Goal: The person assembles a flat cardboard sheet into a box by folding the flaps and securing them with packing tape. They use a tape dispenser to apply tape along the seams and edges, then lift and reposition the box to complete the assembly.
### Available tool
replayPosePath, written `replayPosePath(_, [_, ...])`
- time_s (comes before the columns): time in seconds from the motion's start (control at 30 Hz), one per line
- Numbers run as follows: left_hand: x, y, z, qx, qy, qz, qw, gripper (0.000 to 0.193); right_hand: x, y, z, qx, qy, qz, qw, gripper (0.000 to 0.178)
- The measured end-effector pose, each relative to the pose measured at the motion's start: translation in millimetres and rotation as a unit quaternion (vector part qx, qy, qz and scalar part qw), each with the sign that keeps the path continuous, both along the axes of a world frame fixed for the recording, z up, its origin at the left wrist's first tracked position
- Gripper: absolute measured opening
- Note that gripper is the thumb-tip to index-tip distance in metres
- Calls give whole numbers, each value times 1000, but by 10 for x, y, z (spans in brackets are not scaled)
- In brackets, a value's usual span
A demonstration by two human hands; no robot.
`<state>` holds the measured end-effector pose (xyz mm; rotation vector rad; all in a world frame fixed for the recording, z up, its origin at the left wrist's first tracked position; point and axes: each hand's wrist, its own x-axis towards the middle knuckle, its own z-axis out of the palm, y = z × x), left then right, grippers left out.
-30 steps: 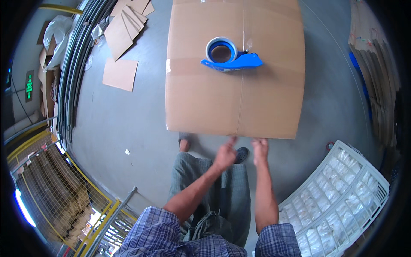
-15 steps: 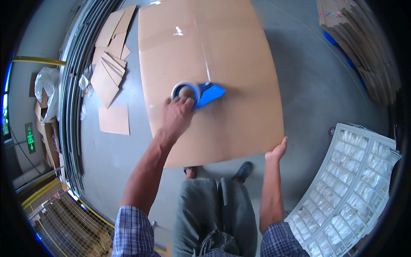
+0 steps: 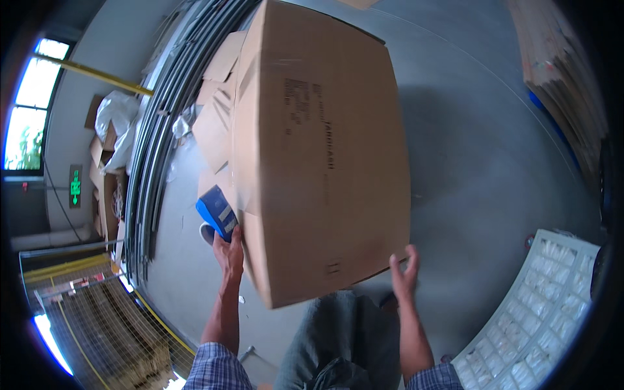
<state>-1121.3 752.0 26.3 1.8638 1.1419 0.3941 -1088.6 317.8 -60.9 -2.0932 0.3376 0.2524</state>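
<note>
A large brown cardboard box [image 3: 338, 188] with dark print fills the middle of the view, tilted, with a narrower side facing left. My left hand [image 3: 230, 252] is closed around a blue tape dispenser [image 3: 219, 211]; part of its tape roll shows beneath. Both hand and dispenser are beside the box's lower left side; whether they touch it I cannot tell. At the box's near right corner is my right hand [image 3: 405, 273], open, thumb and fingers apart, its thumb close against the cardboard edge.
Cut cardboard sheets [image 3: 211, 130] lie on the floor at left, beside a row of long metal pipes [image 3: 156, 156]. A white gridded rack [image 3: 530, 312] holding clear plastic bags stands at lower right. Stacked flat cardboard [image 3: 559, 78] is at far right, a wire mesh cage [image 3: 104, 312] at lower left.
The box has turned from its taped face to a printed face. My left hand has carried the tape dispenser off the box top to its left side. My right hand's fingers have spread.
</note>
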Motion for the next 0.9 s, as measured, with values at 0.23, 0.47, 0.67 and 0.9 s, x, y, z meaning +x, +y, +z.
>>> replayPosePath(0.23, [-615, 1248, -174, -114, -23, 35, 993, 28, 534, 566, -457, 399, 280, 74, 870, 66])
replayPosePath(0.47, [-708, 414, -1096, -272, -77, 114, 952, 41, 1377, 113, 652, 243, 193, 123, 943, 42])
replayPosePath(0.67, [-603, -1261, -1368, -477, -79, 153, 862, 34, 1820, -644, 1990, 60, 74, 226, 970, 41])
replayPosePath(0.9, [-732, -1973, -1640, -293, 192, -166, 922, 36, 1573, -1812, 2359, -213, 63, 251, 942, 36])
